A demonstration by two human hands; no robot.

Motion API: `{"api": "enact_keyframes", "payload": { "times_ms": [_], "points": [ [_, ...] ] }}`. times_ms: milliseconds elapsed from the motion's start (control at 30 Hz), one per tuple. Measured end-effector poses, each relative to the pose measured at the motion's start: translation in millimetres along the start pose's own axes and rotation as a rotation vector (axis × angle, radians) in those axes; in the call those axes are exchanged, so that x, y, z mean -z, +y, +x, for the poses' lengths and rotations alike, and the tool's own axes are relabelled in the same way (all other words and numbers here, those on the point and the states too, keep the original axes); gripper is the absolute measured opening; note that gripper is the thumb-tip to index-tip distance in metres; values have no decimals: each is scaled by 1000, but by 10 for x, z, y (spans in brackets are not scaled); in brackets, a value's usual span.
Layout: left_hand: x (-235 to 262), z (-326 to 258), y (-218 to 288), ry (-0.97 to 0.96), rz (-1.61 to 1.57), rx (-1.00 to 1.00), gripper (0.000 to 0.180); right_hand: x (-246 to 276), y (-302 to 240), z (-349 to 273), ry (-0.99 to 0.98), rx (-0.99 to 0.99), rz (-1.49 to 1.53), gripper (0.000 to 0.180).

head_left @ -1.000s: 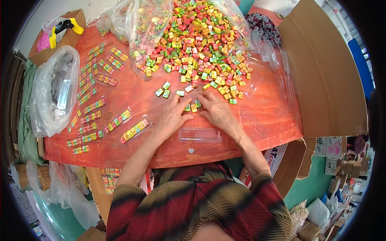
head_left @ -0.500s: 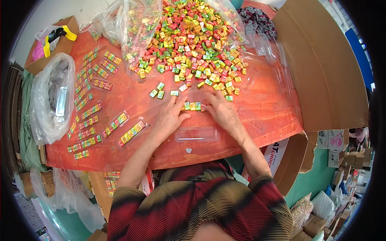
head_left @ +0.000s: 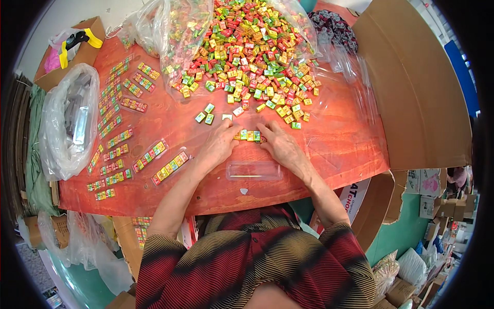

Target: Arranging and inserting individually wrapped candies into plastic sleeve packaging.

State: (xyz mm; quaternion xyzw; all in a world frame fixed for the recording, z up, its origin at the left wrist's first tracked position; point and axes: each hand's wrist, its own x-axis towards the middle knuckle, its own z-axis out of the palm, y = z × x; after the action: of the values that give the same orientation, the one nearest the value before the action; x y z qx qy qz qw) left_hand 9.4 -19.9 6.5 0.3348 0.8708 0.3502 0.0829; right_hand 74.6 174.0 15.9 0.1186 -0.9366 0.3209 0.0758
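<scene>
A short row of small candy-like boxes (head_left: pixel 250 135), yellow, green and red, lies on the red table between my hands. The fingers of my left hand (head_left: pixel 221 142) are closed against its left end. From the other side, my right hand (head_left: pixel 281 144) presses its bent fingers on the right end, partly covering the boxes there. Nearer to me, a long clear plastic tray (head_left: pixel 253 177) lies with nothing in it. Several loose boxes (head_left: pixel 209 108) sit just beyond my left hand.
A big heap of small boxes (head_left: pixel 252 56) spills from a clear bag (head_left: pixel 186 33) at the back. Filled trays (head_left: pixel 170 168) cover the table's left side, by a bag of clear trays (head_left: pixel 46 139). A tall cardboard box (head_left: pixel 411 87) stands right. A white chip (head_left: pixel 244 191) lies near the front edge.
My left hand's thumb and fingers have drawn together at the row's left end. My right hand stays at the other end, its fingers more bent. The whole view has shifted slightly.
</scene>
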Motion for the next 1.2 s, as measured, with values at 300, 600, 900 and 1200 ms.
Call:
{"api": "enact_keyframes", "payload": {
  "times_ms": [300, 600, 900, 1200],
  "points": [
    [-33, -4, 66, 24, -4, -19, 34, -31, -6, 3, -51, 11, -39, 33],
    [-109, -26, 252, 82, 68, 72, 31, -26, -89, -45, -15, -27, -59, 30],
    [-364, -797, 507, 196, 233, -29, 35, -49, -281, -821, 27, -28, -72, 34],
    [-385, -934, 536, 199, 547, -167, 51, -144, -336, -1073, -202, -65, -316, 66]
  ]
}}
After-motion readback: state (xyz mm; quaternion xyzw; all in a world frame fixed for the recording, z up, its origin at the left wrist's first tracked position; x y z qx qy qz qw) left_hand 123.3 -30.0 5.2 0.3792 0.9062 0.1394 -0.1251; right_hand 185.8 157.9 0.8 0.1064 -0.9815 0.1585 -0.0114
